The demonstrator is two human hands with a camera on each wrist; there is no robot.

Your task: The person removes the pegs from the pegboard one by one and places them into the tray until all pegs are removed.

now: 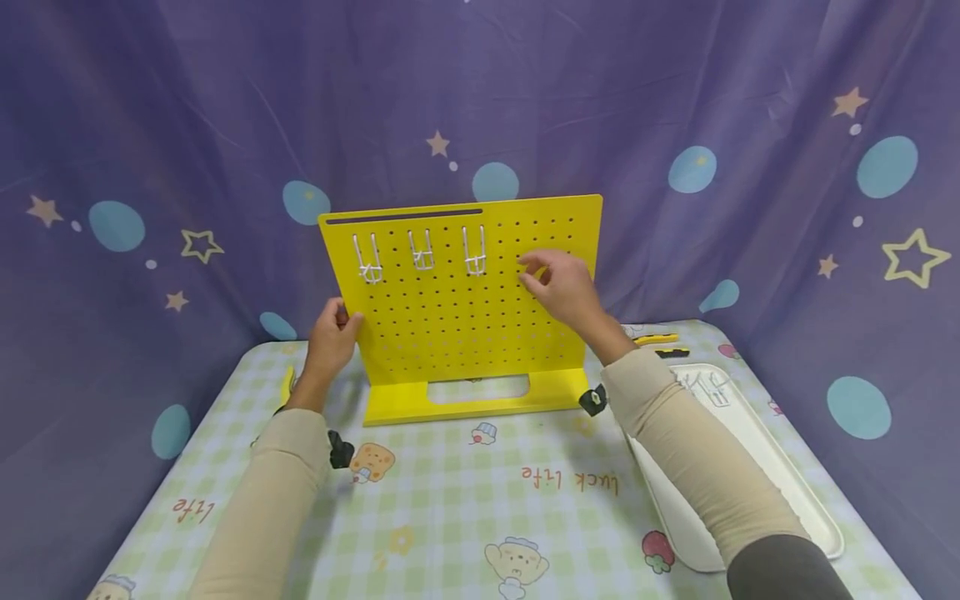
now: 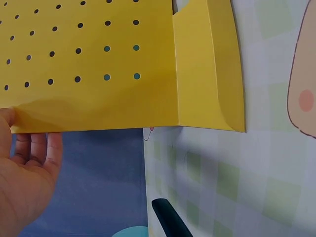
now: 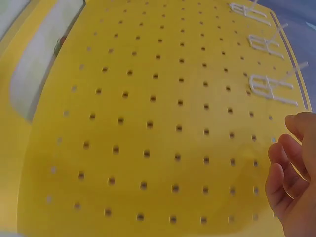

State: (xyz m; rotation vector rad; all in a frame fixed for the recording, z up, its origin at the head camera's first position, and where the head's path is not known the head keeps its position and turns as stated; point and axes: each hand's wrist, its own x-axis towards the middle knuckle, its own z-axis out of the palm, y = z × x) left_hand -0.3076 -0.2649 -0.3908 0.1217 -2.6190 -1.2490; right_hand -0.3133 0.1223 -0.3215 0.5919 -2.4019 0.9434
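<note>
A yellow pegboard (image 1: 480, 325) stands upright on its base on the table. My left hand (image 1: 330, 342) grips its left edge, thumb at the front face and fingers behind, as the left wrist view also shows. Three white wire hooks hang in the upper rows: a left hook (image 1: 369, 271), a middle hook (image 1: 423, 254) and a right hook (image 1: 474, 262). To the right of them, my right hand (image 1: 564, 287) is held close before the board with bent fingers, thumb and fingertips apart and nothing between them. The right wrist view shows this hand (image 3: 295, 170) beside the hooks.
On the right lies a white tray (image 1: 780, 492) with several wire hooks (image 1: 716, 392) at its far end. Behind it are two yellow-and-black things, one of them a slim piece (image 1: 656, 339). Another yellow item (image 1: 288, 385) lies left of the board. A purple curtain (image 1: 480, 100) hangs behind.
</note>
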